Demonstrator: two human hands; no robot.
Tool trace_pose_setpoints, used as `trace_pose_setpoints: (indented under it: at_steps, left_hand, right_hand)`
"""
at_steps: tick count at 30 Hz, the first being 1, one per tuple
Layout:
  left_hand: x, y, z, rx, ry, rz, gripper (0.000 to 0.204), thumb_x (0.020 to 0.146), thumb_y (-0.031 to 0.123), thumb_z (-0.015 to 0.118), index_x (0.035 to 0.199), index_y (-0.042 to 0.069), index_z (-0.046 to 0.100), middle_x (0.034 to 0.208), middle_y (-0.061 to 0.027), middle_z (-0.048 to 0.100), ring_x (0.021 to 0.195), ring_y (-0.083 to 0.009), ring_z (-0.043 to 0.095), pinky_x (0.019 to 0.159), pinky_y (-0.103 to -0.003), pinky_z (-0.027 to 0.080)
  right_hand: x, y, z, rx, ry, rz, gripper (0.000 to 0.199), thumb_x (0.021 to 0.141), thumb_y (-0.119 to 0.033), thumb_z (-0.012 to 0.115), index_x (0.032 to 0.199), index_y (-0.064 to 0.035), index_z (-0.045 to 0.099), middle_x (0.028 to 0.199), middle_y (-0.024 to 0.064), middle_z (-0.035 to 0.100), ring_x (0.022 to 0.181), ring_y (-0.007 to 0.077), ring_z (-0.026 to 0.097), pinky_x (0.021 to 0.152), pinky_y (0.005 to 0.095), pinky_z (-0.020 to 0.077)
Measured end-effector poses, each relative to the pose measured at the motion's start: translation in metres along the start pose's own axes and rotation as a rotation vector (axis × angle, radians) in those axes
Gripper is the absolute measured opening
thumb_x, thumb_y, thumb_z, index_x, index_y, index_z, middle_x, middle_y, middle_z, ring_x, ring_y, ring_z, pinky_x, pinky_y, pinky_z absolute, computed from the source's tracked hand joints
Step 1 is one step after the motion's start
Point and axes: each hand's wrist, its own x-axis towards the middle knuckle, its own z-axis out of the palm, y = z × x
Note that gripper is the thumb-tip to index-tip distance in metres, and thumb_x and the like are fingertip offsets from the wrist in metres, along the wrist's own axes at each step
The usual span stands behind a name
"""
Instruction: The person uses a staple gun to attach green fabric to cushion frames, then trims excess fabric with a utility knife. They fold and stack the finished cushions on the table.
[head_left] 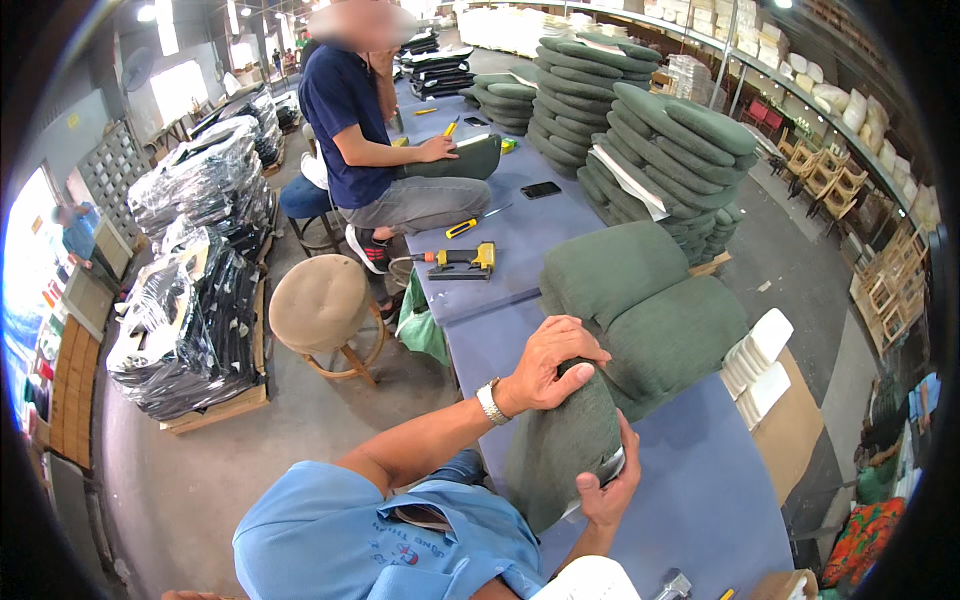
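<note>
Both hands grip a green cushion (pixel 562 440).
Left hand (pixel 548 362) clasps its top; right hand (pixel 610 488) clamps its lower edge.

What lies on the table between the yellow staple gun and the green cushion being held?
In the head view, only bare blue table top lies between the staple gun and the held cushion; two more green cushions sit off to the side.

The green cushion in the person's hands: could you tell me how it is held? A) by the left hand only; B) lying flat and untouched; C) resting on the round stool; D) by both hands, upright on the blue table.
D: the left hand grips the top of the green cushion and the right hand its side, standing on the blue table.
</note>
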Motion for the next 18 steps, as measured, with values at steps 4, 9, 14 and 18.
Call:
trace_pose_setpoints:
  at_steps: [4,9,14,18]
  left_hand:
    - [-0.008,-0.016,-0.004,-0.058,0.055,-0.028,0.036,0.104,0.035,0.052,0.110,0.008,0.074,0.109,-0.0076,0.074,0.112,-0.0259,0.065,0.112,-0.046,0.038]
    - [-0.038,-0.024,-0.008,-0.216,0.167,-0.253,0.054,0.110,0.036,0.041,0.153,0.004,0.045,0.159,-0.0180,0.043,0.150,-0.0309,0.037,0.125,-0.045,0.023]
    - [-0.158,-0.039,0.033,-0.518,0.014,-0.605,0.071,0.113,0.040,0.033,0.167,0.002,0.008,0.175,-0.0169,0.012,0.162,-0.0276,0.008,0.130,-0.039,0.009]
    - [-0.187,-0.004,0.041,-0.806,-0.140,-0.893,0.074,0.113,0.046,0.039,0.168,0.005,0.010,0.175,-0.0137,0.014,0.162,-0.0279,0.010,0.130,-0.039,0.010]
  right_hand:
    - [-0.007,-0.003,0.016,-0.059,0.025,-0.093,0.112,0.076,-0.078,0.075,0.145,0.0083,0.053,0.130,0.0212,0.065,0.116,0.0316,0.059,0.100,0.0424,0.0460]
    - [-0.008,0.017,0.028,-0.014,-0.001,-0.078,0.100,0.085,-0.071,0.071,0.144,0.0086,0.055,0.133,0.0215,0.065,0.117,0.0308,0.059,0.102,0.0409,0.0451]
    - [-0.013,0.010,0.071,0.052,0.153,-0.056,0.070,0.105,-0.048,0.052,0.141,0.0125,0.054,0.132,0.0230,0.064,0.122,0.0306,0.060,0.105,0.0429,0.0461]
    - [-0.041,0.034,0.095,0.367,0.555,0.140,0.062,0.111,-0.042,0.046,0.139,0.0128,0.052,0.136,0.0251,0.060,0.121,0.0310,0.062,0.103,0.0446,0.0507]
